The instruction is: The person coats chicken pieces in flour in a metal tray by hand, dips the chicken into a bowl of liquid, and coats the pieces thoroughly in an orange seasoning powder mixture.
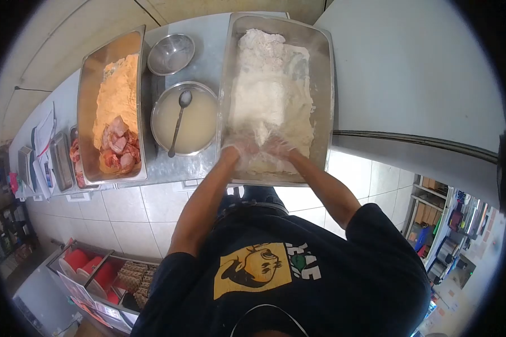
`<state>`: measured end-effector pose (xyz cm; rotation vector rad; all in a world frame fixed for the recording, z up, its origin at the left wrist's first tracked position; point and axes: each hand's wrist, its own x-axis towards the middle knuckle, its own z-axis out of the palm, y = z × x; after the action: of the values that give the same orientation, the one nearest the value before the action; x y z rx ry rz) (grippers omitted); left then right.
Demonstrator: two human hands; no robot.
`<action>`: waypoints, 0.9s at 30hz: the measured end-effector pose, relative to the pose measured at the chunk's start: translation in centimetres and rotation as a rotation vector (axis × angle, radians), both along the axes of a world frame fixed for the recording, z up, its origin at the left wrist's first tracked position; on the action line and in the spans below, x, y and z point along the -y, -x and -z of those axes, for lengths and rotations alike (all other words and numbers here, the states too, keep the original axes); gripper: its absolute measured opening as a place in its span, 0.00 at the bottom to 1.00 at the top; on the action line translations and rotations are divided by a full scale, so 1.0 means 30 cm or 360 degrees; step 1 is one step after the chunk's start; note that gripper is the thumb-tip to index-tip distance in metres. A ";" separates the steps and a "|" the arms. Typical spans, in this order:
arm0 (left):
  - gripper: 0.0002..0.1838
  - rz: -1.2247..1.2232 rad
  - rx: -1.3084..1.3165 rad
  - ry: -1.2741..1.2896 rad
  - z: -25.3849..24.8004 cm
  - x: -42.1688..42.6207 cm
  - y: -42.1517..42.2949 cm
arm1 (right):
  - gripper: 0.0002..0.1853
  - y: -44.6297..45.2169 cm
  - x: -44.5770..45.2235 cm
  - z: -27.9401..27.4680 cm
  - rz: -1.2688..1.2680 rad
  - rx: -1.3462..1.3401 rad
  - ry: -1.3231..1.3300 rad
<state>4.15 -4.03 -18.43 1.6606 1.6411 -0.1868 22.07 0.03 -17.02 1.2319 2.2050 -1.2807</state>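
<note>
Both hands wear clear plastic gloves and are together at the near end of a deep steel pan (330,84) of white flour (258,101). My left hand (243,148) reaches in from the left and my right hand (278,147) from the right, nearly touching. A small peak of flour rises between them. Their fingers are blurred and partly covered by flour, so I cannot tell whether they grip anything. Left of the pan, a steel bowl (158,147) holds cloudy liquid (199,121), with a spoon (180,121) resting in it.
Another steel pan (144,129) holds orange seasoned flour (118,90) and raw meat pieces (120,147). Behind the liquid stands a smaller steel bowl (171,54). Papers (44,135) and a narrow tray (62,160) lie far left. A large white surface (410,73) borders the right.
</note>
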 end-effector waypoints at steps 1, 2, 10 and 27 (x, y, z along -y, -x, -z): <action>0.28 0.0046 -0.0074 -0.0019 -0.011 -0.019 0.005 | 0.27 -0.047 -0.025 0.002 -0.0023 -0.0078 0.0090; 0.22 0.0129 -0.0008 -0.0134 -0.095 -0.065 0.023 | 0.29 -0.117 -0.099 0.065 0.0124 -0.0416 0.0314; 0.24 0.0129 -0.0046 -0.0696 0.049 -0.347 -0.002 | 0.40 -0.024 -0.516 0.221 0.0207 0.0439 -0.0779; 0.27 -0.0057 -0.0179 0.0203 0.104 0.094 -0.122 | 0.26 0.024 0.185 0.105 0.0132 0.0223 -0.0930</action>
<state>7.81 -6.85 -21.55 1.5476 1.7044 -0.3654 21.36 -5.53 -20.18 1.5656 2.5288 -0.5501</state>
